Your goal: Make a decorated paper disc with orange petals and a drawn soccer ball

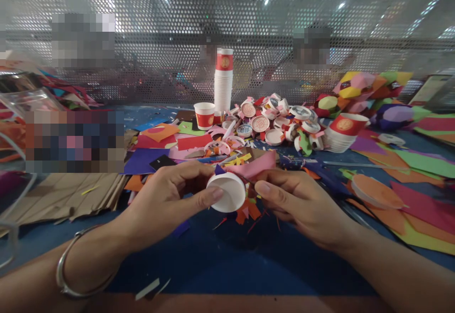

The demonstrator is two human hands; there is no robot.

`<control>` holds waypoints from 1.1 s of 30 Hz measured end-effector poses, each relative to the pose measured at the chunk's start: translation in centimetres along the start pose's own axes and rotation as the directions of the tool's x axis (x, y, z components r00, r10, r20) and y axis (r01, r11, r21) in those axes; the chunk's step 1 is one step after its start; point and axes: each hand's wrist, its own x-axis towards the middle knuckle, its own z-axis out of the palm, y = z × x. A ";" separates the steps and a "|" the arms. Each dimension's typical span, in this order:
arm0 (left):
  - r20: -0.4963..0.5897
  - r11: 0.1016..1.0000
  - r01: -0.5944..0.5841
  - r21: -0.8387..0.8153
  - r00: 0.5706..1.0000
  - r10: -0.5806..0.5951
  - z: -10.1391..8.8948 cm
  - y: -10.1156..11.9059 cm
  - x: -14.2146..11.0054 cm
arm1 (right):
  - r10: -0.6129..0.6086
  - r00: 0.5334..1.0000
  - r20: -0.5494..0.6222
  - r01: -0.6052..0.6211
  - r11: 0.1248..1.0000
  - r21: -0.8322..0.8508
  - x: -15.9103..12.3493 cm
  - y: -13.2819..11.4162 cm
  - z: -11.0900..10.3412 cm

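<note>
One white cup (229,195), pinched by the left hand (170,192) above the blue table (213,265), could be dented by thumb pressure; whether anything is held by the right hand (305,204) cannot be told.

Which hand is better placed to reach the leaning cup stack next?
Right, probably: the right hand is nearer the leaning cup stack, while the left hand holds the white round piece. Whether the right hand pinches anything is unclear.

The disc (232,196) looks like smooth paper. The bracelet (60,270) is glossy metal, the screen (159,24) perforated metal, the sheets (140,161) matt paper.
</note>
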 end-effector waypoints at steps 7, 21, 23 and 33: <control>0.000 0.998 -0.007 -0.060 1.000 0.007 0.0 0.2 0.0 | -0.012 1.000 -0.012 0.012 1.000 0.001 0.1 0.0 0.0; 0.016 0.981 0.035 -0.192 0.999 -0.032 0.3 -0.3 0.2 | -0.041 0.999 -0.002 0.041 0.998 0.045 0.2 -0.2 0.3; 0.024 0.983 0.033 -0.181 0.999 -0.030 0.3 -0.3 0.1 | -0.027 1.000 -0.005 0.027 0.999 0.046 0.2 -0.2 0.3; 0.062 0.990 0.032 -0.138 0.998 -0.023 0.5 0.1 0.1 | 0.006 1.000 -0.012 -0.006 1.000 0.023 0.0 -0.3 0.2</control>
